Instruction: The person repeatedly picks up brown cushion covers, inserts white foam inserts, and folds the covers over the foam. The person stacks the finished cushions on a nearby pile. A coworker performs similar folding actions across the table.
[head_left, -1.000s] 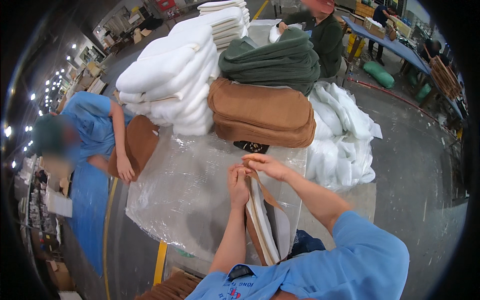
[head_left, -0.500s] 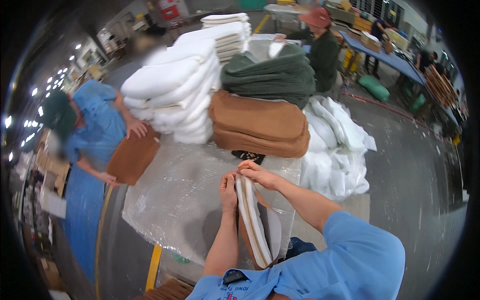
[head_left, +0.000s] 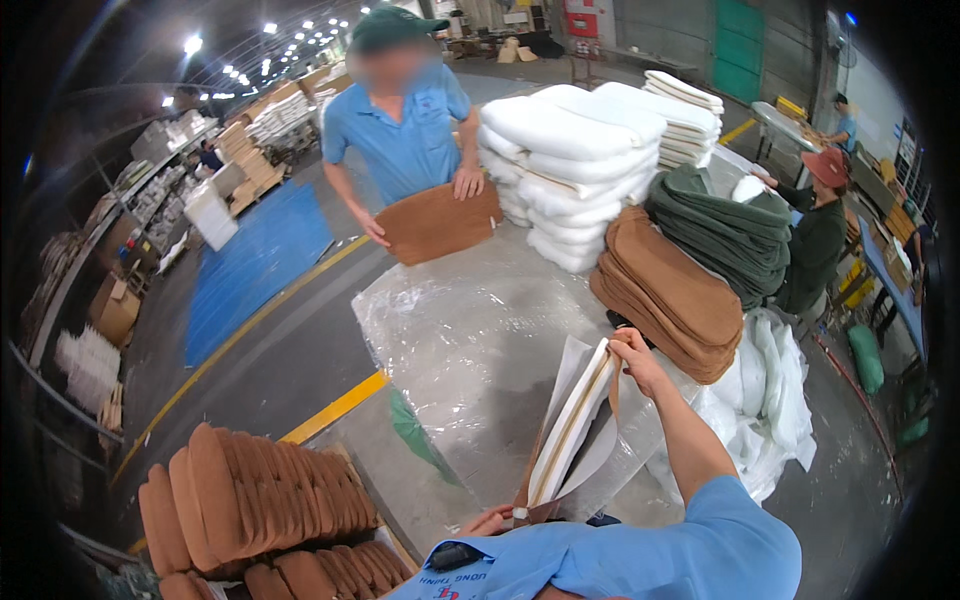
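A long white foam pad (head_left: pixel 572 430) stands on its edge in front of me, a tan line along its middle. Brown fabric cover (head_left: pixel 614 395) flanks it, with thin greyish sheets flaring out at both sides. At the far end my right hand (head_left: pixel 640 362) is closed, pinching the cover's edge by the pad's tip. My left hand (head_left: pixel 488 521) is at the near end, close to my body, its fingers closed on the cover's brown edge; part of that hand is hidden by my shirt.
Clear plastic sheeting (head_left: pixel 470 320) covers the table. Brown covers (head_left: pixel 670 290), green covers (head_left: pixel 720 230) and white pads (head_left: pixel 570 140) are stacked beyond. Filled brown cushions (head_left: pixel 250 490) stand at lower left. A co-worker (head_left: pixel 400 140) opposite holds a brown cushion (head_left: pixel 437 222); another person (head_left: pixel 815 240) works at right.
My left hand has moved from the pad's far end down to its near end. My right hand stays at the far end. The view has swung left, bringing the brown cushions into sight.
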